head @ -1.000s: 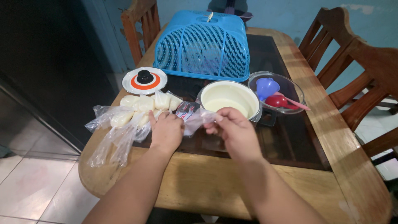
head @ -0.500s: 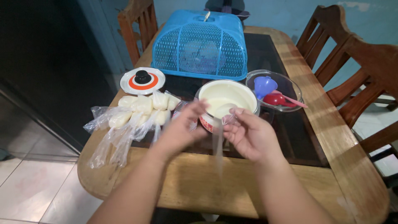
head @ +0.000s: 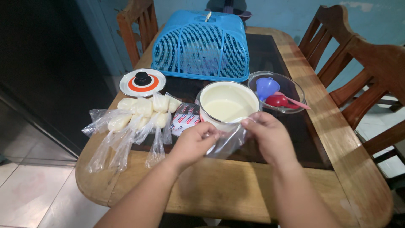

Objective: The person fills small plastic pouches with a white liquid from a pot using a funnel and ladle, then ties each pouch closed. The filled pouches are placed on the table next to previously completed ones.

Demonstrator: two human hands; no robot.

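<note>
clear plastic bag (head: 228, 141), limp and slippery, is pinched at its edges by left hand (head: 195, 142) and right hand (head: 270, 136), near the pot (head: 228, 105).

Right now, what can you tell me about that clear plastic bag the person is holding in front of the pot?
The clear plastic bag is thin, see-through film, crumpled and apparently empty. It is held between both hands: the left hand pinches one edge in its grip, the right hand pinches the other, stretching it between them. It hangs just above the table, directly before the white pot of creamy liquid, and its upper edge overlaps the pot's near side in the picture; whether they touch I cannot tell.
</note>
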